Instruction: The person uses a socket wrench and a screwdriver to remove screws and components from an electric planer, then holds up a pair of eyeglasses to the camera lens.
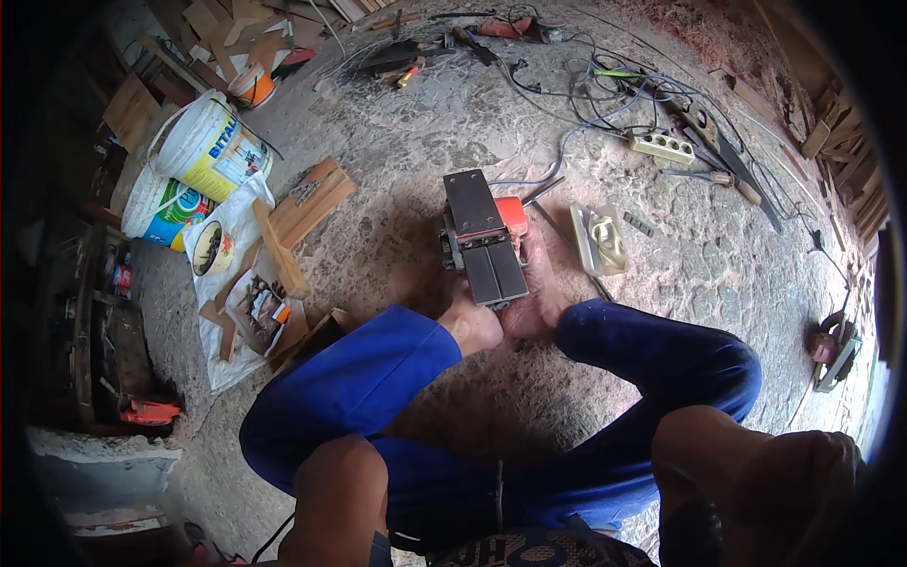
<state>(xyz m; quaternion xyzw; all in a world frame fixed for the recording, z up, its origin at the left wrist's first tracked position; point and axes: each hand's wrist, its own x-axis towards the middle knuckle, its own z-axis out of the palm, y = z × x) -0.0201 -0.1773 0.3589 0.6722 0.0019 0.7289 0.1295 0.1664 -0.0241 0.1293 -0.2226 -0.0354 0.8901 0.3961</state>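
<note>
An electric planer (pixel 487 236) with a red body lies sole side up, its dark flat plates facing me. My two bare feet (pixel 537 288) press against it from below and the sides. Neither of my hands shows; only my bent left arm (pixel 342 487) and right arm (pixel 727 454) come in at the lower edge. Right of the planer is a clear plastic tray (pixel 598 239) with pale contents. A small flat grey piece (pixel 638 223) lies beside that tray. My blue-trousered legs (pixel 354 378) are spread around the tool.
At left, paint buckets (pixel 200 142) stand near a wooden piece (pixel 312 203) and a white sack (pixel 222 369) holding small parts. Far right are a power strip (pixel 661 146), tangled cables (pixel 576 80), a handsaw (pixel 742 175) and a circular saw (pixel 831 350).
</note>
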